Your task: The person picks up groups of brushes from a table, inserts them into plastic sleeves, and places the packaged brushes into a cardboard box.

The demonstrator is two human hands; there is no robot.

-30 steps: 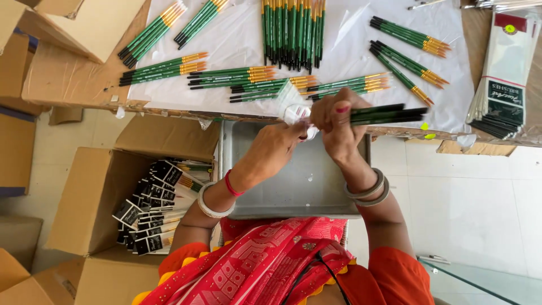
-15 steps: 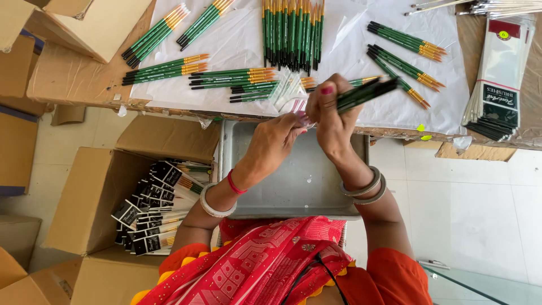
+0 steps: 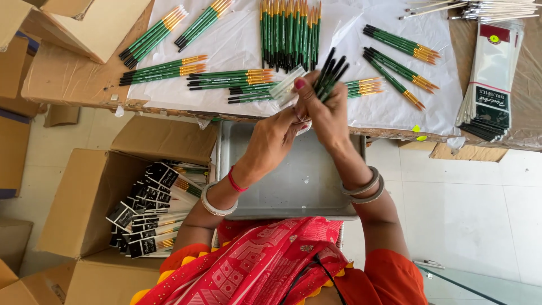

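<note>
Above the metal tray [image 3: 293, 186], the right hand [image 3: 327, 116] grips a fanned bundle of green paintbrushes [image 3: 330, 73] while the left hand [image 3: 276, 138] pinches what seems a clear sleeve [image 3: 288, 85], mouth toward them, near sorted brushes on the counter [image 3: 237, 51].

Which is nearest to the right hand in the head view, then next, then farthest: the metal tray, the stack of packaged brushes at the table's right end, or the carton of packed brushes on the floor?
1. Metal tray, just below the right hand.
2. Stack of packaged brushes, table's right end.
3. Carton of packed brushes, floor, lower left.
</note>
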